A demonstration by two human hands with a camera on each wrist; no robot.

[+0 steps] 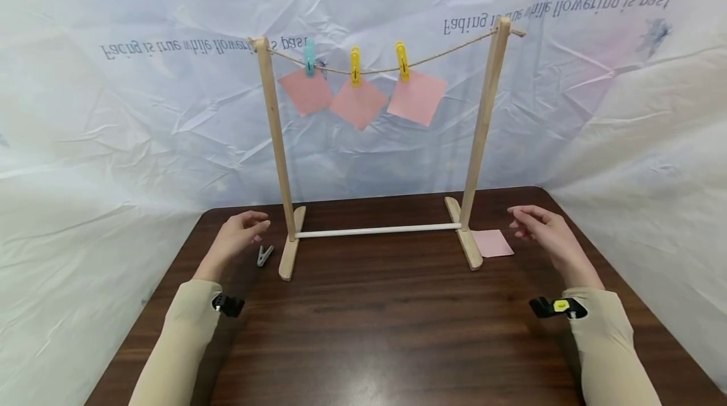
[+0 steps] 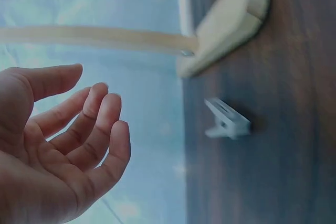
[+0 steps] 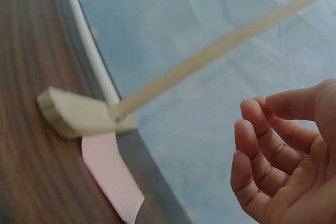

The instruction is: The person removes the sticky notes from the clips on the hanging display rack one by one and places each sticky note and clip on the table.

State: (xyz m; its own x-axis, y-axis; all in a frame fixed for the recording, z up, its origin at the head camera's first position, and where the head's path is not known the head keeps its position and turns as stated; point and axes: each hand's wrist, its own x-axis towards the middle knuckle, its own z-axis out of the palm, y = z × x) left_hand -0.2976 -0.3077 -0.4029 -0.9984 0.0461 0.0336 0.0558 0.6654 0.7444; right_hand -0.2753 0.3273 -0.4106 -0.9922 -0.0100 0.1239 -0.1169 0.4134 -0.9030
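My left hand (image 1: pixel 242 230) hovers with loosely bent fingers and holds nothing. Just below it a grey clothespin (image 1: pixel 264 256) lies on the table, left of the wooden stand's foot; the left wrist view shows the clothespin (image 2: pixel 228 121) beyond the fingertips. My right hand (image 1: pixel 539 229), also holding nothing, hangs in the air with its fingers relaxed and the thumb near the index finger. A pink paper square (image 1: pixel 493 244) lies to its left, against the stand's right foot (image 1: pixel 469 248). In the right wrist view that paper (image 3: pixel 111 174) appears beside the foot.
A rope (image 1: pixel 454 50) spans the stand's two wooden posts. Three pink papers hang from it, one by a blue clothespin (image 1: pixel 309 57) and two by yellow clothespins (image 1: pixel 355 66). A white rod (image 1: pixel 377 230) joins the feet low on the brown table (image 1: pixel 363 311). Printed cloth (image 1: pixel 363 166) hangs behind.
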